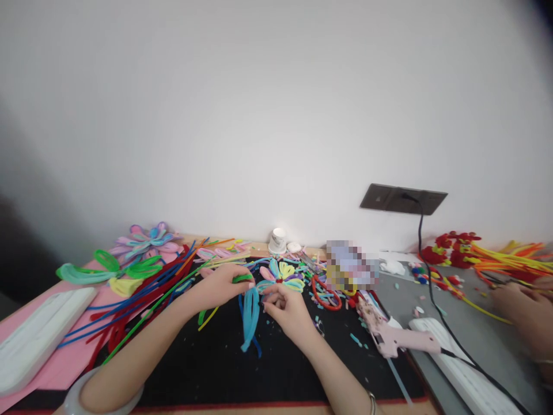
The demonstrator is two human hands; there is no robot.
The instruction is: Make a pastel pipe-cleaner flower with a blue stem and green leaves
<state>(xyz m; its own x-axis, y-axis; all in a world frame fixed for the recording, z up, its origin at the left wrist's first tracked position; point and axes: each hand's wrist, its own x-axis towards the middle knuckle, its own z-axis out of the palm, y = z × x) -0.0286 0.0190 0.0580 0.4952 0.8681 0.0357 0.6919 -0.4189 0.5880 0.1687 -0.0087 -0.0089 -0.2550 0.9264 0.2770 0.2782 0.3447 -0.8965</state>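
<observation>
My left hand pinches the top of a bundle of blue pipe cleaners, bent into loops that hang down over the black mat. A green pipe-cleaner piece shows among its fingers. Just right of the bundle, my right hand has its fingers curled together; whatever lies between their tips is too small to name. Behind the right hand lies a multicoloured pipe-cleaner flower, partly covered by it.
Pipe cleaners and a finished flower lie left, near a white power strip. A pink glue gun with a black cord rests right. A paper cup stands at the wall. Another person's hands work at far right.
</observation>
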